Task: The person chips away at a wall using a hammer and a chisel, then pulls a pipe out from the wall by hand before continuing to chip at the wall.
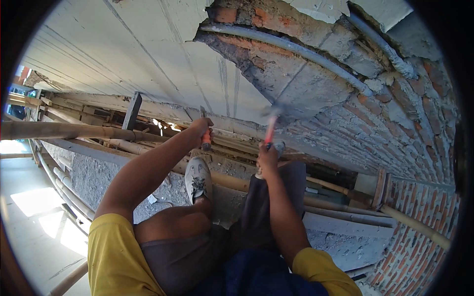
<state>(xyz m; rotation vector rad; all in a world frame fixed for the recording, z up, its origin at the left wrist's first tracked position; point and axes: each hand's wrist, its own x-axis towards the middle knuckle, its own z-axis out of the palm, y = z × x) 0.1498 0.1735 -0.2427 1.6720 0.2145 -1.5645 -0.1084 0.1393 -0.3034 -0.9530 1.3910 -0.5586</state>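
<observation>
Two tools are in the hands: the left hand (201,128) is closed around a chisel (206,140), blade to 12 o'clock, and the right hand (267,159) grasps a hammer (270,130), its blurred head also to 12 o'clock. One light shoe (198,180) is at 6 o'clock from the chisel; a grey pipe (296,48) crosses the broken wall (316,81) toward 1 o'clock of the view.

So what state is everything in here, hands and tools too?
Left hand: closed on the chisel
Chisel: held, blade away from the body
Right hand: closed on the hammer
Hammer: held, head blurred
Plaster: broken away in part
Pipe: exposed
Bricks: partly exposed
Left shoe: worn, dirty
</observation>
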